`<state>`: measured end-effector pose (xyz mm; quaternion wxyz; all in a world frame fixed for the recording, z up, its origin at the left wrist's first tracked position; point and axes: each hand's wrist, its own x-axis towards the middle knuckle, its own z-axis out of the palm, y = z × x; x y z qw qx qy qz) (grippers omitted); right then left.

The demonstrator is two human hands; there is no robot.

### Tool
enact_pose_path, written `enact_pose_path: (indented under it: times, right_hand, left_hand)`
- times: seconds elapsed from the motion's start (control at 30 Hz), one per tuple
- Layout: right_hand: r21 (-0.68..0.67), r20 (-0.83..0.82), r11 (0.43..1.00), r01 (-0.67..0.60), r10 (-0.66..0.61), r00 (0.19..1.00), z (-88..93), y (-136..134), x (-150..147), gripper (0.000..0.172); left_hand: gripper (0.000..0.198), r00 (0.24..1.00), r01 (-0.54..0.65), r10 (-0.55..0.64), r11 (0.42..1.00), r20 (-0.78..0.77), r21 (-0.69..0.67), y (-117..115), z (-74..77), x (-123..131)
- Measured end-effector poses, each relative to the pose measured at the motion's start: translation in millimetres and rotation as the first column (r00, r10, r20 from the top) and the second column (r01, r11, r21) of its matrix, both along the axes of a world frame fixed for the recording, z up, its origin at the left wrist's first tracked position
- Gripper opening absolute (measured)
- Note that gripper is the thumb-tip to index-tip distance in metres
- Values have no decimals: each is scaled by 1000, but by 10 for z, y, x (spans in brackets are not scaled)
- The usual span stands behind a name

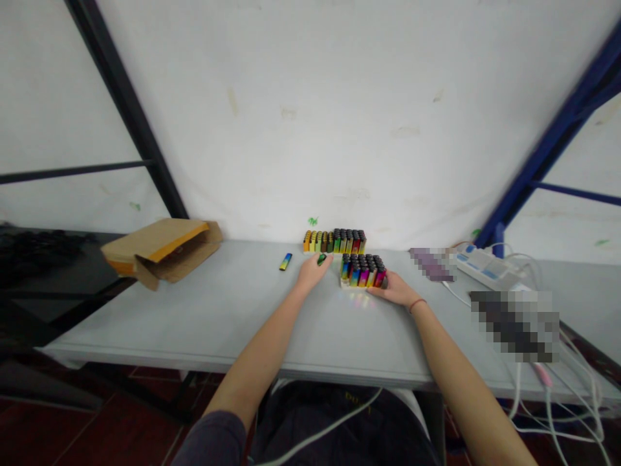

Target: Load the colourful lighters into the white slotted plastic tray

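Observation:
My left hand (311, 270) is closed on a dark green lighter (321, 259), just left of a pale tray (356, 285) of upright lighters. Colourful shiny lighters with black tops (365, 273) fill most of that tray; a bare spot shows at its front left corner. On the tray's right side, my right hand (395, 289) grips the edge with thumb in front, its other fingers partly hidden. Behind, against the wall, stand more lighters in rows, yellow to brown ones (318, 242) at left and multicoloured ones (349, 241) at right. A single blue and yellow lighter (286, 261) lies flat to the left.
An open cardboard box (162, 243) lies on its side at the table's left. On the right are a blurred-out purple item (431, 264), a power strip (485, 268), a blurred-out dark item (512, 327) and white cables. The grey table (218, 317) meets a white wall.

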<state>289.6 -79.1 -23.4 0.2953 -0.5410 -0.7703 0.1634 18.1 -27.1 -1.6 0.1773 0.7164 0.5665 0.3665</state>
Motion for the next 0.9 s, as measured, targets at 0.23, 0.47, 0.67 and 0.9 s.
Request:
enact_pose_path:
  times: [0.23,0.47,0.67,0.9]
  right_hand:
    - [21,14,999,48,-49,999,-34,11,-11,60]
    - [31,15,999,32,-33,999,-66,35,9,58]
    - [23,6,999,29,-29,1000,-58,31,8,61]
    - [18,-4,1000,21,-21,1000,-49,20,3,61]
  left_hand:
    - [28,998,4,-6,1000,-59,-31,11,30,15]
    - [25,995,-78,74,995,-62,-61,16,86,51]
    - [27,995,-95,94,994,-25,-58,12,73,27]
    - [30,997,-75,77,995,32,-62,-55,82,11]
